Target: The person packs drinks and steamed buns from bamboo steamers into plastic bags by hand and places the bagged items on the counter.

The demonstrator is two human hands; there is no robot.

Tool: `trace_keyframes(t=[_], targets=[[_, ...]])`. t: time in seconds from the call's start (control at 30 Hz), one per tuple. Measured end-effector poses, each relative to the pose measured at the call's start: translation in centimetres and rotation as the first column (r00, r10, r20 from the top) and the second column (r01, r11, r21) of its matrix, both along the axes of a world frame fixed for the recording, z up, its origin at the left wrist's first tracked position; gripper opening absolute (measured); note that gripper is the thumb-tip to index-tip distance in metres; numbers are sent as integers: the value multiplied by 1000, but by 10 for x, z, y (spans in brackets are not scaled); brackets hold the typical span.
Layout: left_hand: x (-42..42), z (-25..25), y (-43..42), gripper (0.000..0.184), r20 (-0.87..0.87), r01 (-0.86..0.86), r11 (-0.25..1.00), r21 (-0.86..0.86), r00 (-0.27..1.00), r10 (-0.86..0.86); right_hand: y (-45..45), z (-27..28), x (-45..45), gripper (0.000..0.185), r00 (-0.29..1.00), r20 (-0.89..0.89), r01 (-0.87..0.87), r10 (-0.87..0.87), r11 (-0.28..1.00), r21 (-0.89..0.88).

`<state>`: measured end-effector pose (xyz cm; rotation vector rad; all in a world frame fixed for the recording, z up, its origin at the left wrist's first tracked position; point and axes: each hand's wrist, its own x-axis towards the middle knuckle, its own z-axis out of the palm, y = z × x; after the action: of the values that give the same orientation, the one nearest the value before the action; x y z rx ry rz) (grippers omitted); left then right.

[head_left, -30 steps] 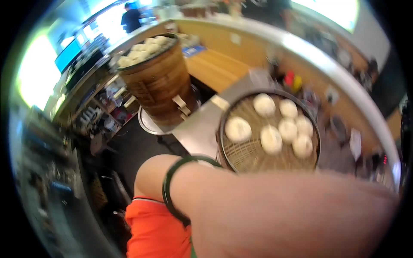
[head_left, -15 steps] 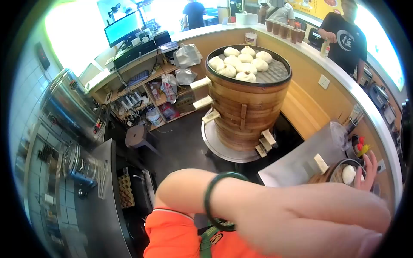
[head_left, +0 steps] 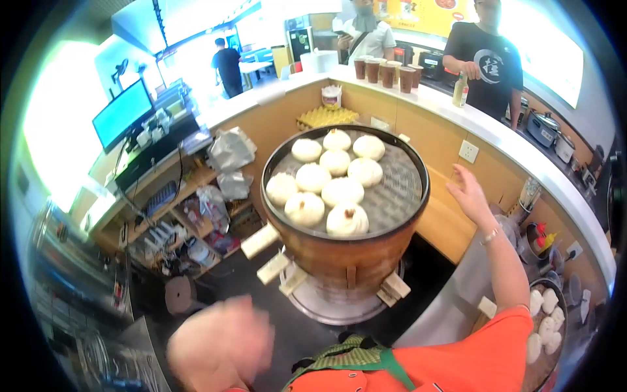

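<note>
The right hand [head_left: 469, 195], fingers spread and empty, hangs just right of the bamboo steamer [head_left: 326, 255]. The left hand [head_left: 222, 343] is a blur to the steamer's near left; I can't tell its grip. White buns [head_left: 342, 192] sit on the steamer's top. Well to its right, a round basket [head_left: 538, 372] holds more; behind it, brown cups [head_left: 387, 76] line the counter [head_left: 428, 99].

A white-topped counter [head_left: 499, 125] curves above wooden panelling [head_left: 439, 138]; shelves [head_left: 201, 179] stand left; the floor [head_left: 245, 274] is dark.
</note>
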<state>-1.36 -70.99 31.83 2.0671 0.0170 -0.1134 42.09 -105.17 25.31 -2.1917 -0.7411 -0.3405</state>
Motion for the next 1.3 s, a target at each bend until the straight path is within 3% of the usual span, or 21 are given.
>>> trace_keyframes(t=[0.03,0.07,0.1,0.13,0.17,0.2,0.23,0.27,0.33,0.37,0.4,0.53,0.63,0.77,0.93,1.13,1.2,1.3], targets=[[61,27,-31,52,418,-228,855,465,909,15,14,-10,28,56,982,-184,44,-34,998,50],[102,-4,-18,67,482,-475,550,687,864,143,26,-11,41,56,980,-194,55,-44,997,54],[128,-38,4,68,468,-502,338,796,865,182,39,-10,51,58,856,-516,93,-24,990,108],[146,-71,22,69,459,-491,113,864,859,226,50,-10,62,60,631,-775,145,17,979,140],[161,-97,39,66,396,-462,214,860,872,289,51,-10,73,50,430,-874,77,225,956,284],[176,-113,53,62,333,-438,314,842,881,337,56,-11,77,50,430,-878,94,213,956,278],[184,-111,56,50,337,-412,286,865,900,277,60,-14,78,44,445,-874,43,196,970,240],[186,-113,59,42,337,-431,334,838,891,303,62,-12,77,37,458,-872,-8,174,981,192],[189,-113,75,35,376,-435,359,826,899,224,67,-6,54,31,475,-871,38,129,985,166],[194,-116,86,43,412,-466,408,785,885,217,66,-6,41,30,501,-855,52,131,982,181],[200,-114,101,43,421,-468,411,782,884,204,70,-1,31,30,543,-828,62,139,977,204],[227,-111,147,29,414,-402,396,825,908,60,73,-4,-23,48,509,-848,154,147,954,257],[242,-104,159,26,311,-300,464,834,949,53,74,-15,-48,64,521,-838,242,162,914,327],[247,-105,164,24,259,-269,518,812,961,94,71,-24,-55,68,522,-843,263,127,917,301],[246,-105,165,24,270,-288,502,816,957,109,74,-21,-58,68,532,-837,268,130,912,311],[246,-109,164,26,280,-293,504,812,954,104,81,-15,-58,67,469,-881,396,56,879,267],[246,-109,164,27,321,-321,525,788,942,94,76,-21,-58,63,509,-860,387,42,881,273],[245,-102,162,27,306,-319,546,774,945,118,83,-15,-60,60,486,-869,429,97,840,333]])
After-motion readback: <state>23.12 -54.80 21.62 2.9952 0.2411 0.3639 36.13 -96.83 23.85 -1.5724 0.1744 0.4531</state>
